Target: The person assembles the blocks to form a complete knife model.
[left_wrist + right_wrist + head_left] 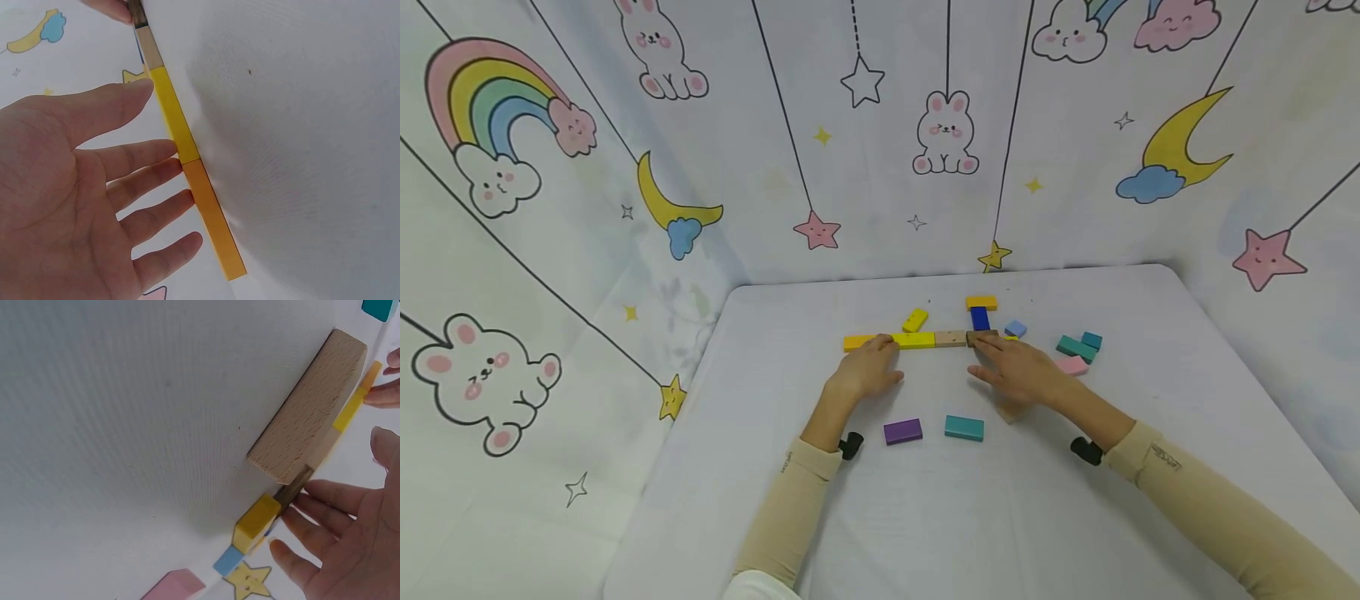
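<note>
A straight row of blocks lies on the white table: an orange block (pixel 855 342), a yellow block (pixel 914 340), a plain wood block (pixel 951 338) and a dark brown block (pixel 976 334). My left hand (pixel 867 372) is at the row's left part; in the left wrist view its fingers (pixel 147 156) are extended, with tips against the long side of the orange and yellow blocks. At the other end, my right hand (pixel 1018 372) touches the dark brown block with fairly straight fingers. Another plain wood block (pixel 306 406) lies beneath this hand, mostly hidden in the head view.
Nearer me lie a purple block (pixel 903 432) and a teal block (pixel 964 428). Behind the row are a small yellow block (pixel 915 320), a blue block (pixel 980 318) and an orange block (pixel 981 303). Light blue, teal and pink (pixel 1072 365) blocks lie to the right.
</note>
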`<state>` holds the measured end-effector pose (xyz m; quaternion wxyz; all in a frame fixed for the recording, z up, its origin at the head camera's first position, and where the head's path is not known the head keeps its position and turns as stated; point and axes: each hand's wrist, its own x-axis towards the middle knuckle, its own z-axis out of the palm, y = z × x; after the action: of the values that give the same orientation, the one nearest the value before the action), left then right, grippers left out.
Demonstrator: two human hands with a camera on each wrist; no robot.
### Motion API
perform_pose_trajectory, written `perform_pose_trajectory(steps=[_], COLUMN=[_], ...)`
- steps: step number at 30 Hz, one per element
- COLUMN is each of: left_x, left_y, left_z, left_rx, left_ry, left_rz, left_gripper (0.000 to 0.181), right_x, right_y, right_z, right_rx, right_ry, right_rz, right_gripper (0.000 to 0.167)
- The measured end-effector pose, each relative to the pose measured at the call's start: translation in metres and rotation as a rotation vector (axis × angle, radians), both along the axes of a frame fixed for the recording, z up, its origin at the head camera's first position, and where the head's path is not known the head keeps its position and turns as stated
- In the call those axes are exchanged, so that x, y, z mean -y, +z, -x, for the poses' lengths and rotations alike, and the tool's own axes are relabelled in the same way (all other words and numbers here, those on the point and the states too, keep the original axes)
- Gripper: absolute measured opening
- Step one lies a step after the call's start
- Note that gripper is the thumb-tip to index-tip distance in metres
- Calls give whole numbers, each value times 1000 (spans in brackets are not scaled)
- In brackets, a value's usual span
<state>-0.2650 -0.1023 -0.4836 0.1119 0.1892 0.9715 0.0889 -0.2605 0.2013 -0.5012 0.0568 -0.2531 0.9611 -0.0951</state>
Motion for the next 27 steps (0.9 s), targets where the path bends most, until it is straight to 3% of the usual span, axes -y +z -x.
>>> perform_pose_trajectory(steps=[16,21,27], left_x=[0,0,0], left_y=[-3,-2,-1], left_z=[2,1,1], left_rx=[9,5,5], left_ry=[5,6,0], left_rz=[8,-4,-2], left_gripper=[62,61,61], right_x=[2,3,-4], right_y=[1,4,10], right_z=[3,5,20], right_rx=[10,55,106], right_ry=[5,-28,-76], right_rz=[7,19,94], right_gripper=[70,72,78])
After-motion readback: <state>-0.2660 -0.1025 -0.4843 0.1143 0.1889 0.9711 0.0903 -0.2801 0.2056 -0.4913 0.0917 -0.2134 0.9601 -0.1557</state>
